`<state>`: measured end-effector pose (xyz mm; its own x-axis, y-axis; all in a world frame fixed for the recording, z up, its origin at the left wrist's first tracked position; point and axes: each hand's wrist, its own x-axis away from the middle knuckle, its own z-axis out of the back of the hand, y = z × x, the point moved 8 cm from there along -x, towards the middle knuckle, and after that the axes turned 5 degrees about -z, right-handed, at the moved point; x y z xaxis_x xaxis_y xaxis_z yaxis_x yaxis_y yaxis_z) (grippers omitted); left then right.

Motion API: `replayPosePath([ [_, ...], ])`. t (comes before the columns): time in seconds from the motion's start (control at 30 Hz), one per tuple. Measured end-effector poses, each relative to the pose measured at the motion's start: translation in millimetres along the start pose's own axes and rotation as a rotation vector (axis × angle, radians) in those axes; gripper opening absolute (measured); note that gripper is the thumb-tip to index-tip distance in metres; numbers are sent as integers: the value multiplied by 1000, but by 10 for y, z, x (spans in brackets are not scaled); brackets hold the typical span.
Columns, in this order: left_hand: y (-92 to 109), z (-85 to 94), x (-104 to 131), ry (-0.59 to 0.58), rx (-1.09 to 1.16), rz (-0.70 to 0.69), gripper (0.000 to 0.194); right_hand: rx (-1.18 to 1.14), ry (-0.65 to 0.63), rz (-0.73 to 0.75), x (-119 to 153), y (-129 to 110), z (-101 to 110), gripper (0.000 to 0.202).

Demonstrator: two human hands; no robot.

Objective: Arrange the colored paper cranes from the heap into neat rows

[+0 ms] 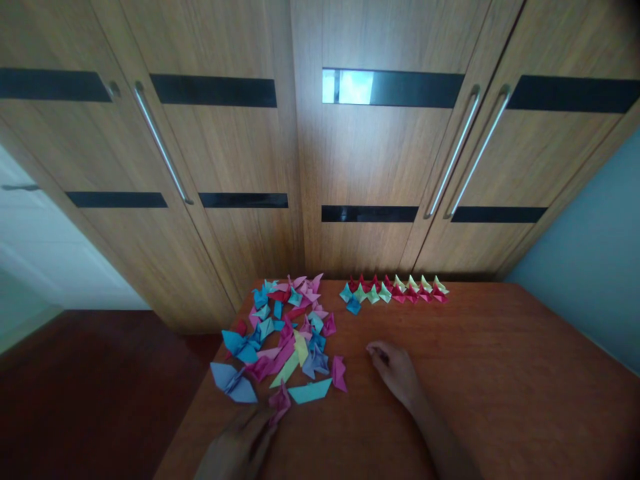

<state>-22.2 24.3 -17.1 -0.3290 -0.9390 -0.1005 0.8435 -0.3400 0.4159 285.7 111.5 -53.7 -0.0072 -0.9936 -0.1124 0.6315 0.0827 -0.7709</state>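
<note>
At the near left of the table, my left hand (pixel 239 441) has its fingers closed on the edge of a dark pink origami piece (pixel 281 403). Beside that piece lie a turquoise paper boat (pixel 310 391) and a blue-grey folded paper (pixel 233 383). My right hand (pixel 396 372) rests on the wood with its fingers curled together and nothing visible in them. To its left is a single magenta origami piece (pixel 339 373). Beyond it, small folded paper pieces stand in rows, among them a blue one (pixel 353 305), a pale green one (pixel 373 294) and a red one (pixel 440 295).
A loose heap of pink, blue and green origami (pixel 285 337) covers the left part of the brown table (pixel 480 373). Behind the table's far edge rises a wooden wardrobe (pixel 370 153) with metal handles. The dark red floor (pixel 100 380) shows at left.
</note>
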Motion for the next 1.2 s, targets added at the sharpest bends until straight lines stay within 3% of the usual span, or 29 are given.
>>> replayPosePath([
  [0.37,89,-64,-111,69,-8,-102,26,15,-1,12,2,-16,-4,27],
  [0.6,162,33,-157,62,-53,-99,28,21,-7,13,5,-33,6,26],
  [0.77,71,217,-182,138,-131,-85,26,37,-15,6,2,-26,2,26],
  [1.0,-230,757,-418,410,-339,-89,30,40,-18,6,1,-29,1,29],
  [1.1,-252,879,-636,362,-428,-47,29,34,-21,12,5,-45,6,29],
  [1.2,-296,835,-825,240,-502,62,29,28,-19,10,5,-41,7,29],
])
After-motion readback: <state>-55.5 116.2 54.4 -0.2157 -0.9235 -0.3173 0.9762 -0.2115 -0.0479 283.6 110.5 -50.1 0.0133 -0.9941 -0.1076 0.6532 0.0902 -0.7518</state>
